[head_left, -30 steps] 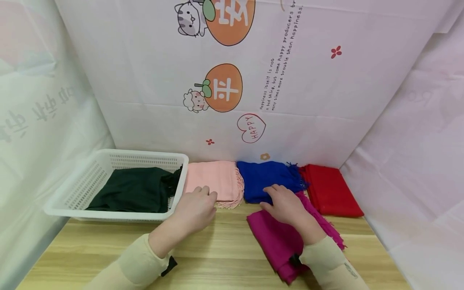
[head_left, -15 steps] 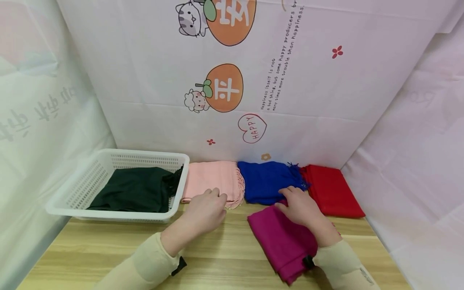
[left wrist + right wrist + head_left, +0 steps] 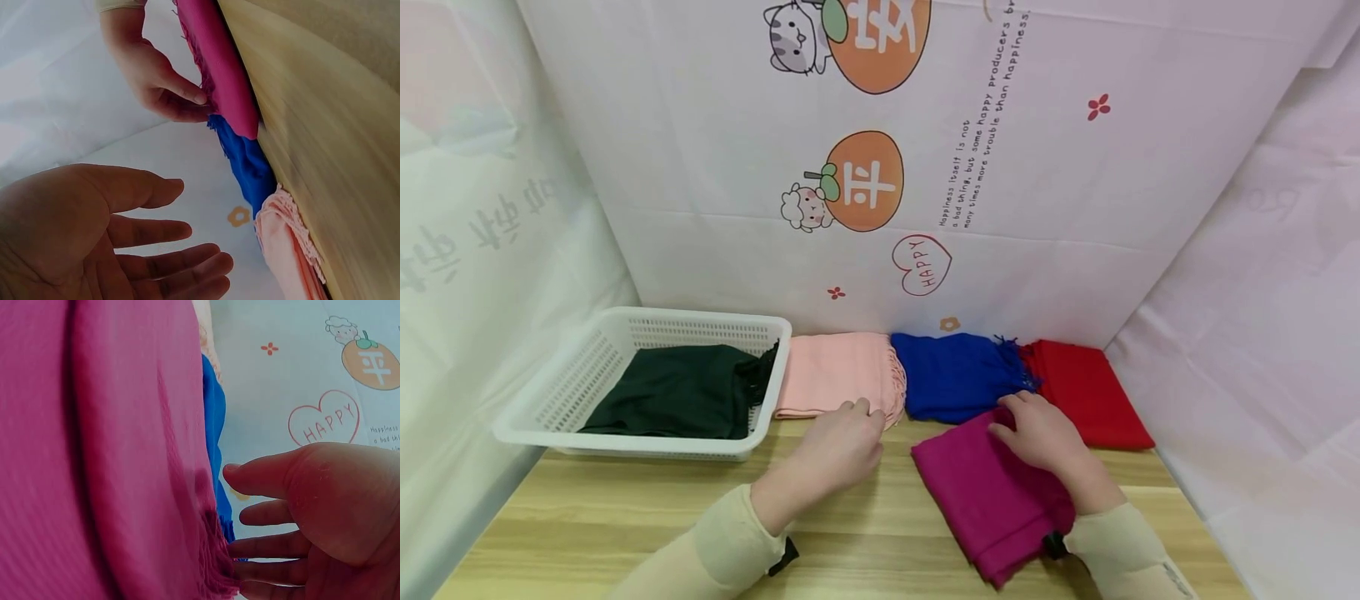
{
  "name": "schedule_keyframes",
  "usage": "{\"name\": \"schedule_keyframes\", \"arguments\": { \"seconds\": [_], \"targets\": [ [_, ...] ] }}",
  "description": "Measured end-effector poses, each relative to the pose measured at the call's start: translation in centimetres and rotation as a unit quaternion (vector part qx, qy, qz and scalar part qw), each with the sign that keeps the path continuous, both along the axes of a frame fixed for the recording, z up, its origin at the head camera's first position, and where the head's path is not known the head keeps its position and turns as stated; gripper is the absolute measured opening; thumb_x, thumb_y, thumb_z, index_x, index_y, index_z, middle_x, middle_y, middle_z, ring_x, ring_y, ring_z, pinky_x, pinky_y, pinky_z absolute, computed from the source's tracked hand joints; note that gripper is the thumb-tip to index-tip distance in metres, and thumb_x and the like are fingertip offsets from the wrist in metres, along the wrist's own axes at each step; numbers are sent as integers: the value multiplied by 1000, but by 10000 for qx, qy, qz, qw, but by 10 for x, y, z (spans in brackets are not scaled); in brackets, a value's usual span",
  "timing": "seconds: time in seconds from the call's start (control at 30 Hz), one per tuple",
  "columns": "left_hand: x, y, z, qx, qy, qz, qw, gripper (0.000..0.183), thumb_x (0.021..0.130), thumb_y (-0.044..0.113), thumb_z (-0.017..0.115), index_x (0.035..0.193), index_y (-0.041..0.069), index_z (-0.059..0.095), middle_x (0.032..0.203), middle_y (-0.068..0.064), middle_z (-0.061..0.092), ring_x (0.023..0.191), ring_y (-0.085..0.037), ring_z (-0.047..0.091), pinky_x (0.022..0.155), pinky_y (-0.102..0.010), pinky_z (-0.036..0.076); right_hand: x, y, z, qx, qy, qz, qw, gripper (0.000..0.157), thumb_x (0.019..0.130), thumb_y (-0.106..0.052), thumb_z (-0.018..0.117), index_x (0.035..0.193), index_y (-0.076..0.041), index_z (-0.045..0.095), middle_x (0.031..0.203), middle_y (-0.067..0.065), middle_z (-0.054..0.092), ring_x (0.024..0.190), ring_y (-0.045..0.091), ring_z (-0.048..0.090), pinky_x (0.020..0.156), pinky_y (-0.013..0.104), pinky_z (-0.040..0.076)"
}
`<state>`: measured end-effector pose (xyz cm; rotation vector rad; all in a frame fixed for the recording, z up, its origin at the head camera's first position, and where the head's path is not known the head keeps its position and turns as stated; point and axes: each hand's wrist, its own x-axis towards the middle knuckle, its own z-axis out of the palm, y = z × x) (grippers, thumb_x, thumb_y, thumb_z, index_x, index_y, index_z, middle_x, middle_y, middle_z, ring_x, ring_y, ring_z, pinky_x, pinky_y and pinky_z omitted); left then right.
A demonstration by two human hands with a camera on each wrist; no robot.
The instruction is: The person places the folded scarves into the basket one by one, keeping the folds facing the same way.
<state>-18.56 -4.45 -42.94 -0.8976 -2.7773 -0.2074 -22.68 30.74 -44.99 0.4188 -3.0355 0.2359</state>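
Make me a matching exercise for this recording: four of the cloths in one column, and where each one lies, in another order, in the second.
Cloths
1. dark green cloth
2. pink cloth
3. red cloth
4. magenta cloth

Places
A. farthest right of the cloths in the head view
B. inside the white basket
C. in front of the blue cloth, by the right hand
D. between the white basket and the blue cloth

Pairs: 1-B, 2-D, 3-A, 4-C

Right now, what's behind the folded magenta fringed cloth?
A folded blue fringed cloth, then white printed backdrop; folded red cloth farther right. The right hand covers the far right part of the magenta cloth, hiding what's behind.
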Motion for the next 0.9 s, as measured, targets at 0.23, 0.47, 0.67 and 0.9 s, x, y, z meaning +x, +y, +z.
{"name": "schedule_keyframes", "arguments": {
  "seconds": [0.23, 0.47, 0.67, 0.9],
  "targets": [
    [2, 9, -3, -109, -91, -22, 9999, 21, 97, 23, 79, 109, 7, 76, 95, -5, 65, 82, -23, 66, 65, -38, 58, 1, 10, 1, -41, -84, -88, 9999, 49, 103, -32, 81, 137, 2, 72, 138, 28, 67, 130, 51, 63, 105, 66, 54],
    [1, 15, -7, -213, -93, 16, 9997, 15, 96, 24, 80, 103, 11, 76, 95, -5, 66, 83, -23, 67, 62, -38, 57, 2, 19, 0, 82, -119, -124, 9998, 50, 102, -32, 81, 136, 4, 72, 137, 31, 65, 128, 53, 62, 103, 67, 54],
    [2, 24, -14, -322, 28, -26, 9995, 13, 95, 25, 80, 94, 14, 72, 99, -6, 70, 84, -24, 70, 59, -40, 57, 6, 26, -1, 91, -324, -227, 9992, 53, 101, -32, 82, 137, 5, 71, 136, 33, 63, 126, 54, 61, 100, 68, 55],
    [5, 36, -21, -320, 0, -186, 9993, 9, 95, 22, 79, 94, 16, 74, 99, -4, 72, 89, -23, 72, 62, -40, 59, 8, 34, -2, 97, -451, -323, 9984, 54, 101, -33, 82, 139, 4, 70, 128, 29, 65, 118, 49, 64, 94, 65, 57]
  ]
}}
